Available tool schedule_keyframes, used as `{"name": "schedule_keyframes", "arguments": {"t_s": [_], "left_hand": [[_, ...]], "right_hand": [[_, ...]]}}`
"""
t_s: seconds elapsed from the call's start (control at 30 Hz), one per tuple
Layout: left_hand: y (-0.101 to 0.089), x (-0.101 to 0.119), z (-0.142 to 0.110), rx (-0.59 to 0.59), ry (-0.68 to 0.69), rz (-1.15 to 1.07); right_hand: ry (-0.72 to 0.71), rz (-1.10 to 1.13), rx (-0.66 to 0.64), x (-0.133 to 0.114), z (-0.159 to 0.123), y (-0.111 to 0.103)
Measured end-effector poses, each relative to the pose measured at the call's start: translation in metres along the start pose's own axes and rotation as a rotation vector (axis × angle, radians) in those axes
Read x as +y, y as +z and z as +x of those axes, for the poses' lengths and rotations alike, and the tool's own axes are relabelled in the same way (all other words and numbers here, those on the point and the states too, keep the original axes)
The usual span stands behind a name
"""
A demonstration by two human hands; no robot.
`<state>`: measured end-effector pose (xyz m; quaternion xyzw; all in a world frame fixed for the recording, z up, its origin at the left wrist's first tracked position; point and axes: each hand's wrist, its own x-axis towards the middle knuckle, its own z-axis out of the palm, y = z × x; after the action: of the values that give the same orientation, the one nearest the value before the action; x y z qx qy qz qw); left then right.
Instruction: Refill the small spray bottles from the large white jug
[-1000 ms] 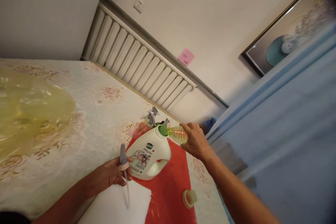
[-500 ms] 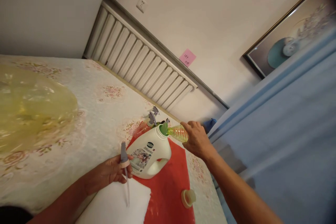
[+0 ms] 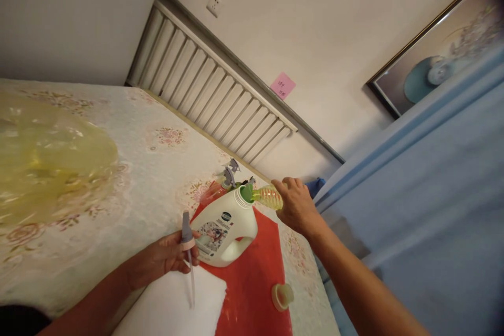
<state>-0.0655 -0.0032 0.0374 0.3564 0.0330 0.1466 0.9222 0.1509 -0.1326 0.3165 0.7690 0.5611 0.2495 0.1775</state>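
Note:
My right hand [image 3: 297, 203] is wrapped round a clear ribbed bottle [image 3: 269, 197] with yellow-green liquid, tipped sideways so its neck meets the mouth of a white detergent jug [image 3: 228, 231]. A green spout [image 3: 247, 192] shows in the jug's opening. Between the fingers of my left hand [image 3: 173, 253] is a pump dispenser head [image 3: 186, 231] with a grey nozzle, a pale pink collar and a thin tube hanging down. That hand is close beside the jug's lower left side. A pale round cap [image 3: 282, 296] lies on a red sheet [image 3: 252, 283] below the jug.
Behind the jug are bottles with grey trigger sprayers [image 3: 230, 173]. White paper [image 3: 177, 304] lies in front. On the left, a yellow plastic bag [image 3: 51, 163] rests on the flowered tablecloth [image 3: 149, 184]. A radiator [image 3: 212, 94] lines the wall; a blue curtain [image 3: 425, 189] hangs at right.
Very little differs. The bottle and my right hand are raised a touch and sit slightly farther right; my left hand keeps the pump head in the same place.

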Motion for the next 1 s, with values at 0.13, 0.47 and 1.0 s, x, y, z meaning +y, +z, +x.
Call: {"name": "schedule_keyframes", "arguments": {"t_s": [0.13,0.47,1.0], "left_hand": [[0.000,-0.001,0.001,0.011,-0.004,-0.003],[0.006,0.004,-0.004,0.031,-0.008,-0.002],[0.007,0.006,-0.004,0.025,-0.015,0.011]], "right_hand": [[-0.012,-0.023,-0.005,0.000,0.001,-0.003],[-0.048,-0.074,0.023,-0.002,0.001,-0.008],[-0.062,-0.150,0.019,-0.005,0.003,-0.015]]}}
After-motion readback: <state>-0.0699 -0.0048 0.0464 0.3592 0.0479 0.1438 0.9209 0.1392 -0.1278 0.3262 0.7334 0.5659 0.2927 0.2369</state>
